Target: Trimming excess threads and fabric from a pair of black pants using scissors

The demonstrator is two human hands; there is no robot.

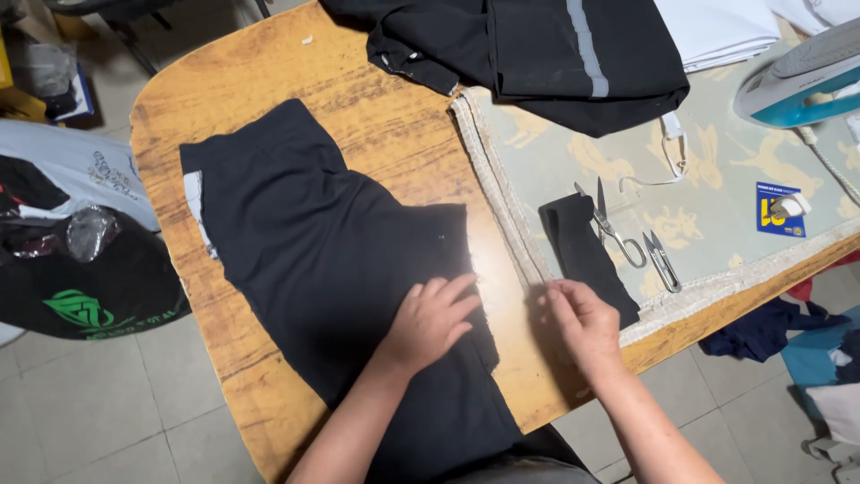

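Your left hand (430,323) lies flat and open on the dark garment (331,269), pinning it to the wooden table (376,134). Your right hand (582,324), fingers curled, touches the black fabric strip (582,246); scissors (614,229) lie just beyond.

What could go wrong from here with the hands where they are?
1. The dark garment hangs over the table edge towards the person; only the left hand presses on it, so it might slide off.
2. The scissors and snips lie just beyond the right hand, near the black strip; a careless reach could meet a blade.
3. The iron sits at the pad's far corner; its cord could snag.
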